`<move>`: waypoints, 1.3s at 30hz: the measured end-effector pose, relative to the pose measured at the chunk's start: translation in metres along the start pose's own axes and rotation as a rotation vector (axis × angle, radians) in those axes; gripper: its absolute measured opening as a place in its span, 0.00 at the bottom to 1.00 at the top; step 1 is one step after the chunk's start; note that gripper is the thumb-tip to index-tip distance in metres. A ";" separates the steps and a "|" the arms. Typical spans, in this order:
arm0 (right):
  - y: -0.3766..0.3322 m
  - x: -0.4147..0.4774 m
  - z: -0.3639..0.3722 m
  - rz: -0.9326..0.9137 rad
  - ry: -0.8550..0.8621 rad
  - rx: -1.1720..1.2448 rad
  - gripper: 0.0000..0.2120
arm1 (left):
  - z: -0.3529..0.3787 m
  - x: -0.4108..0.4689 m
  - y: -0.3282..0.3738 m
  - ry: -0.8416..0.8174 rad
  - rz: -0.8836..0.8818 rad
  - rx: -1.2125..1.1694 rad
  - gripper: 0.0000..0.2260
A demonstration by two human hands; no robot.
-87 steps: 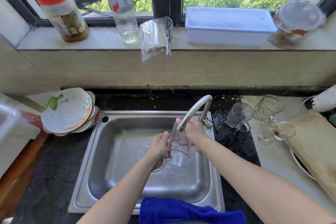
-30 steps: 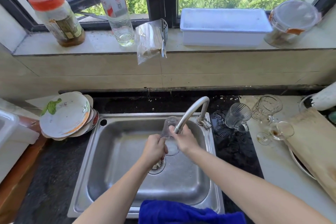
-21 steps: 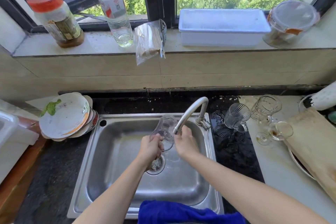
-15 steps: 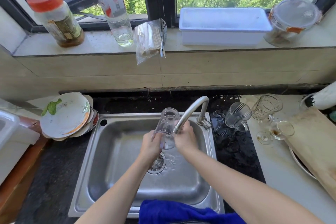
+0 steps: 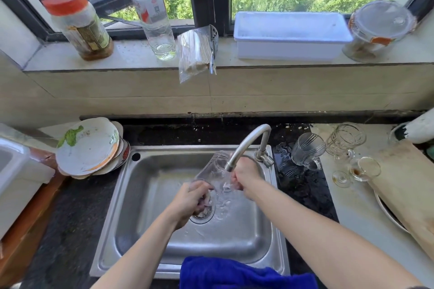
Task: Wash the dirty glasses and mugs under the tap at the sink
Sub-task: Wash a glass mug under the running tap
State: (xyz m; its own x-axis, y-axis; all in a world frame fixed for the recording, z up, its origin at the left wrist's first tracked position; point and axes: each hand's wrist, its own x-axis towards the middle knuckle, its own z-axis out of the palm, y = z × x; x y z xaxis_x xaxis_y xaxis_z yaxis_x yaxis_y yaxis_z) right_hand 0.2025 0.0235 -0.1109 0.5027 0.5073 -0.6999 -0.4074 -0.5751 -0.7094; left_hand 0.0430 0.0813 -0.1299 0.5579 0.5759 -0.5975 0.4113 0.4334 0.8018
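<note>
A clear drinking glass is tilted under the spout of the curved steel tap, and water runs over it into the steel sink. My left hand grips the glass near its base. My right hand is closed against its right side, just below the spout. On the counter right of the sink stand a ribbed glass mug, a stemmed patterned glass and a small stemmed glass with brown dregs.
A stack of dirty plates leans at the sink's left. A blue cloth hangs over the sink's front edge. A wooden board lies far right. The sill holds a jar, a bottle, a white tub.
The glass has been turned and tipped in my hands under the tap. It now leans with its mouth up and left. Water now splashes over it.
</note>
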 end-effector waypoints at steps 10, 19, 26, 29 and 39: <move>-0.001 0.008 -0.016 -0.118 -0.335 -0.126 0.12 | -0.001 0.001 -0.012 0.051 0.182 0.389 0.06; 0.038 -0.016 -0.016 -0.667 0.020 -0.756 0.24 | 0.037 0.024 -0.027 0.211 -0.523 -0.757 0.15; 0.026 -0.015 -0.009 -0.549 -0.149 -0.699 0.24 | 0.033 0.035 -0.029 0.378 -0.486 -0.779 0.15; 0.035 -0.007 -0.010 -0.284 -0.204 -0.390 0.22 | 0.028 0.043 -0.031 0.426 -0.439 -0.814 0.15; 0.035 -0.005 -0.034 -0.144 -0.161 -0.144 0.20 | 0.033 0.049 -0.016 0.433 -0.447 -0.704 0.12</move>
State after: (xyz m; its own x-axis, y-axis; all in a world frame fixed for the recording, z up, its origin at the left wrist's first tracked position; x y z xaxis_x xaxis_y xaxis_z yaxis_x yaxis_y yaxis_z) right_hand 0.2118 -0.0212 -0.1300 0.4148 0.6799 -0.6047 -0.2218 -0.5690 -0.7919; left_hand 0.0876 0.0793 -0.1715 0.0785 0.4015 -0.9125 -0.0871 0.9146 0.3949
